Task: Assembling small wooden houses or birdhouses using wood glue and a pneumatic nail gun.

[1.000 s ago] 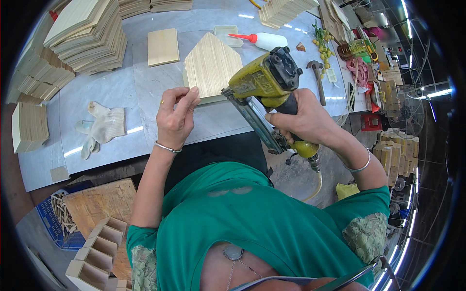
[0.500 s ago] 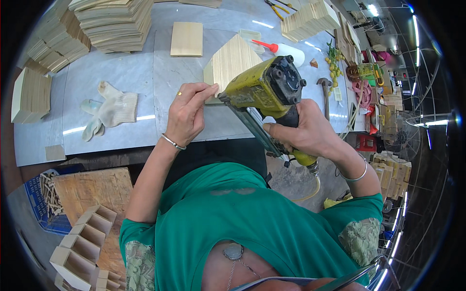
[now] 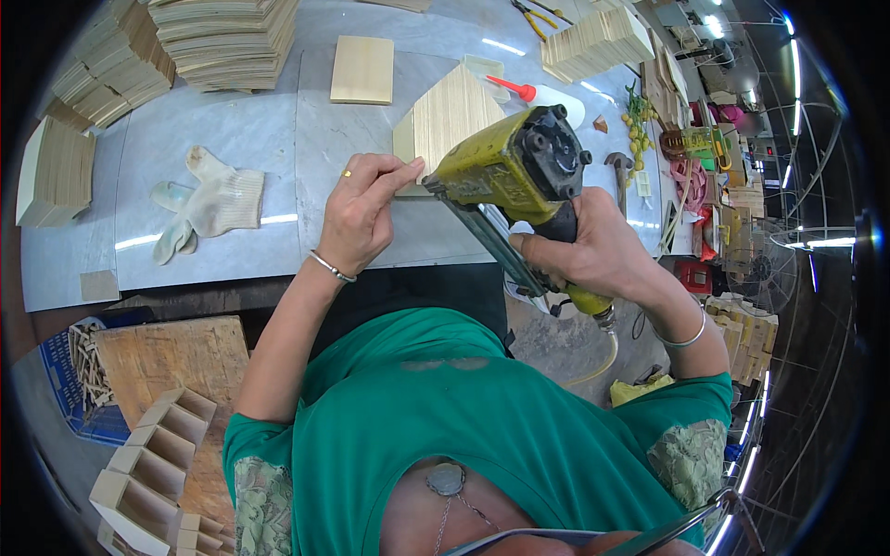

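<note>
My right hand (image 3: pixel 598 241) is wrapped round the handle of a yellow and black air nail gun (image 3: pixel 491 167). The gun's nose points left, at the near corner of a pale wooden piece (image 3: pixel 440 120) with a peaked far end, standing on the table. At that same corner my left hand (image 3: pixel 360 208) has its thumb and forefinger pinched together on the wood, right beside the nose. The gun hides the near right side of the piece, so the contact with the nose is hard to make out.
A flat board (image 3: pixel 362 69) and white work gloves (image 3: pixel 222 196) lie on the grey table (image 3: pixel 269 125). Wooden stacks (image 3: pixel 227 42) stand behind. A glue bottle (image 3: pixel 556 102) and hammer (image 3: pixel 619 176) lie right. Open wooden boxes (image 3: pixel 153 473) stand lower left; an air hose (image 3: pixel 603 361) hangs below the gun.
The view has shifted slightly. Both hands stay in place at the wooden piece, with the nail gun's nose still at its near corner.
</note>
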{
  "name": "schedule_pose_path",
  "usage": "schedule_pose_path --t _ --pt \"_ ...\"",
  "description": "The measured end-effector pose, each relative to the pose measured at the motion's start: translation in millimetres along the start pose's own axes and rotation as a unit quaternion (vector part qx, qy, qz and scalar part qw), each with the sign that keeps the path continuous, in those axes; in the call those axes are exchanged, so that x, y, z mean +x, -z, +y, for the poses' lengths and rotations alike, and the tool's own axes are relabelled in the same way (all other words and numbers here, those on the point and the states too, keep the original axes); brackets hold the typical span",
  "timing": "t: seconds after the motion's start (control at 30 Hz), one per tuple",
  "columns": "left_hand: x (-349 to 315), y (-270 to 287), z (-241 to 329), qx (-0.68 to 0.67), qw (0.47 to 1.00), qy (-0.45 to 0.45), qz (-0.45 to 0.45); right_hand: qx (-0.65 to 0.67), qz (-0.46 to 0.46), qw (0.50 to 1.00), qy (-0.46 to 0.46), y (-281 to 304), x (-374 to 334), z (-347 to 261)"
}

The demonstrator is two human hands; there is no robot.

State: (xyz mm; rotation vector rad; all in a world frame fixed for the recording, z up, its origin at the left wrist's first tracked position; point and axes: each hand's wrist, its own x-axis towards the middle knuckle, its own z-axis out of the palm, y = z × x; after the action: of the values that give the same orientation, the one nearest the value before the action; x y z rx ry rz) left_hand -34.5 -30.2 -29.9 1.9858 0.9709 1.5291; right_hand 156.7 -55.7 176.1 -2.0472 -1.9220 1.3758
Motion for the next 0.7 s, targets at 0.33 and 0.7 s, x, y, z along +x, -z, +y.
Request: schedule_pose_path --t 0.33,0.7 --pt "1 0 7 -0.040 0.998 0.052 0.018 -0.054 0.044 0.995 0.067 6 -1 -8" --pt "24 -29 -2 -0.057 0.981 0.168 0.073 0.046 0.055 0.996 -0.053 20 0 21"
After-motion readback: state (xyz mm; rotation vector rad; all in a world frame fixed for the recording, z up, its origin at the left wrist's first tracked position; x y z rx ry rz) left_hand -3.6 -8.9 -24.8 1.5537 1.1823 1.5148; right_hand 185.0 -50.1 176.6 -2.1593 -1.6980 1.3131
